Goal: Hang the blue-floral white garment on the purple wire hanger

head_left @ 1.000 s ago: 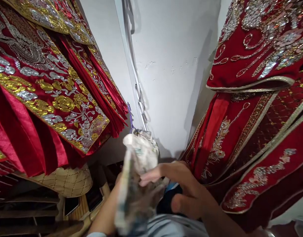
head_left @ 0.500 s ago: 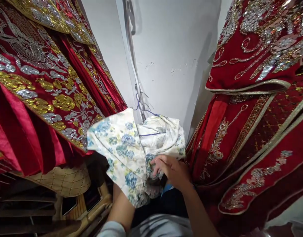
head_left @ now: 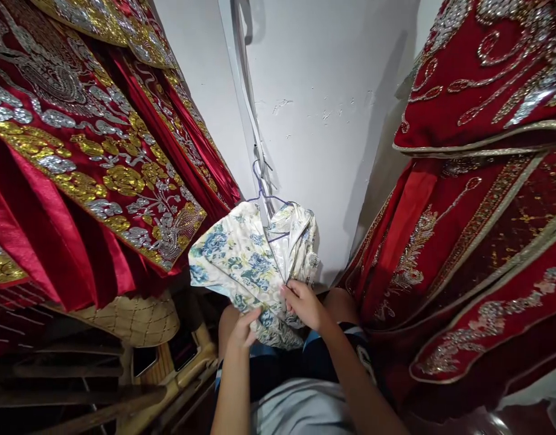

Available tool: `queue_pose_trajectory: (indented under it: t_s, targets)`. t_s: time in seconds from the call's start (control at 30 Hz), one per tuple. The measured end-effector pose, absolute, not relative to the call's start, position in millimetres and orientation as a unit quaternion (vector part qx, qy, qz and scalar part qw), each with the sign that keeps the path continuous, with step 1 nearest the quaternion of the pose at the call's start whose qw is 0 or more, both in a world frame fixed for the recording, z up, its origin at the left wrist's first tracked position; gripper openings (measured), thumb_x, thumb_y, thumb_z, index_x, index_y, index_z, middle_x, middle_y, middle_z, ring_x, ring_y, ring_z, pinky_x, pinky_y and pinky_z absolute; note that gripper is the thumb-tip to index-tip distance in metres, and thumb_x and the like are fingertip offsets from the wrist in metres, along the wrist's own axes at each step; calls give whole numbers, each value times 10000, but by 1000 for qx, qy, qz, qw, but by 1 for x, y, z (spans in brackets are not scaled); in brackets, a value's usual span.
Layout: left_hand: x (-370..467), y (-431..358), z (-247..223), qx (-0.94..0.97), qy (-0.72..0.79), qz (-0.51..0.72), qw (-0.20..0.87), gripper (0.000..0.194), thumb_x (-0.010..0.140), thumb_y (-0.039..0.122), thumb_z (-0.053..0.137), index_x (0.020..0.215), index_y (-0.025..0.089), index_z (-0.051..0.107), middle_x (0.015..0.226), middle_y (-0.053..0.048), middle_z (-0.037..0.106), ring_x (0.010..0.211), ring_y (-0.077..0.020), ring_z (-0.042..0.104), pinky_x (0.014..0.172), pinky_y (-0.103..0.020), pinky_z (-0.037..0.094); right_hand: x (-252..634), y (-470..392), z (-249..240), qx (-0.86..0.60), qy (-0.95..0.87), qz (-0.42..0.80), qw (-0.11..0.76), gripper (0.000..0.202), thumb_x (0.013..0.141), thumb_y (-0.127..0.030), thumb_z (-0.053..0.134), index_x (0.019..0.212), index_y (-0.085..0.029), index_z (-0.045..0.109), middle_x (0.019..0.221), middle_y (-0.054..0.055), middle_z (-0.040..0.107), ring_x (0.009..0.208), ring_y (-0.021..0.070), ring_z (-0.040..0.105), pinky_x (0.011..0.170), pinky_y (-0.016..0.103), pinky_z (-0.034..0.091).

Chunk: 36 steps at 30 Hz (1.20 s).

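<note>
A white blouse with a blue floral print hangs from a thin purple hanger in front of me. My right hand pinches the blouse's front edge near the lower end of its V-shaped neckline. Lower on the left side, my left hand grips the cloth, its thumb on top and the other fingers mostly hidden. The blouse's right half is folded inward, and its lower hem bunches above my lap.
Red embroidered garments with gold and silver sequins hang at the left. More beaded red garments hang at the right. A wooden chair with two dark phones on it stands at lower left. A pale wall is behind.
My left hand has come out from behind the blouse and now holds its lower left front. My right hand has closed on the front edge. The blouse's left side has dropped and hangs straighter.
</note>
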State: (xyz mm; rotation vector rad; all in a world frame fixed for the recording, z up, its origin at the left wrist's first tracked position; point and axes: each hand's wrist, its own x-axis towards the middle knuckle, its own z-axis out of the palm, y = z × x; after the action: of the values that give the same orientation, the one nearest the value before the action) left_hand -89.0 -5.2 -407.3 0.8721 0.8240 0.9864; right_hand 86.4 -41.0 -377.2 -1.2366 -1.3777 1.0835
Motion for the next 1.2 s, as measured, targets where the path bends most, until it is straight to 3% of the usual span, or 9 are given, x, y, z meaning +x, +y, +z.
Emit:
queue_pose_trajectory:
  t_s: [0.1,0.3,0.53,0.7,0.87,1.0,1.1,1.2]
  targets:
    - [-82,-11,-393,354,371,478,713,645,665,419,819,1245,203,639,1172,-111,719,1234,-332,602,1038,-473,502,82,-40,-376,-506,-575,430,479,481,948,-607,422,673,-214,460,563,-37,468,533,134,463,542,267,358]
    - [-84,-12,-386,310,434,457,712,426,707,347,803,1085,184,693,1232,-140,690,1322,-337,523,1040,-441,502,91,-47,-369,-504,-578,429,478,381,966,-542,443,748,-229,436,635,-42,505,555,136,463,579,276,369]
    - [-86,-13,-387,339,398,469,712,464,709,390,779,1110,170,698,1152,-144,720,1242,-364,589,982,-469,540,90,-47,-365,-479,-579,437,494,340,937,-471,514,712,-222,459,601,-37,470,541,135,424,562,278,342]
    - [-83,-15,-383,333,393,466,720,487,680,390,796,1100,161,703,1110,-141,731,1233,-370,595,987,-473,532,93,-50,-364,-495,-580,422,491,241,924,-412,543,787,-234,457,605,-46,486,572,147,445,585,277,343]
    - [-84,-10,-387,330,405,473,709,445,688,371,790,1073,169,698,1152,-144,715,1234,-368,593,1020,-487,500,97,-50,-363,-484,-602,424,473,318,943,-389,500,674,-222,473,600,-18,523,564,148,456,583,285,354]
    - [-85,2,-397,394,473,554,561,469,777,362,703,1198,178,609,1210,-135,681,1242,-333,585,1062,-476,457,95,-47,-365,-481,-580,431,496,285,920,-350,523,670,-213,518,569,-19,520,536,141,449,563,285,343]
    - [-79,3,-405,452,530,639,326,509,850,323,594,1322,175,475,1365,-163,554,1315,-292,509,1123,-449,389,92,-44,-367,-467,-570,438,515,270,911,-361,542,691,-204,550,575,-19,522,536,134,449,561,279,344]
    - [-63,-8,-411,497,520,687,103,612,841,292,615,1391,178,371,1470,-187,391,1406,-281,376,1165,-441,317,86,-42,-368,-467,-556,439,529,278,888,-396,576,699,-191,579,564,-19,520,526,127,448,548,272,341]
